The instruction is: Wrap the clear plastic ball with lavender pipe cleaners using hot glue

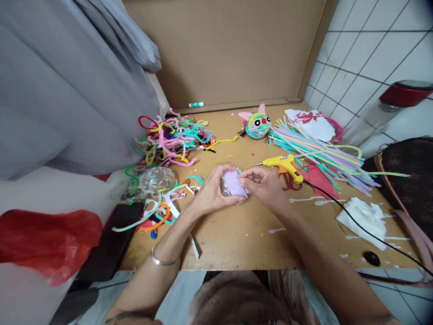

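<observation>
Purple strips cover part of the rounded, clear craft piece (232, 184), which is located at the centre of the brown wooden table (223, 239). The piece is gripped at its left side by the left hand (214, 187), thumb and fingers clamped around it. Its right side is touched by the right hand (262, 184), fingertips pinched together. The yellow glue gun (284, 167) is positioned just beyond the right hand, nozzle pointed left.

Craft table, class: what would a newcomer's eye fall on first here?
Probably the colourful tangle of fuzzy stems at the table's back left, and the pink-eared, wide-eyed figure near its back edge. Next, the lilac-banded ball in the left hand, and the yellow glue gun just beyond the right hand.
</observation>
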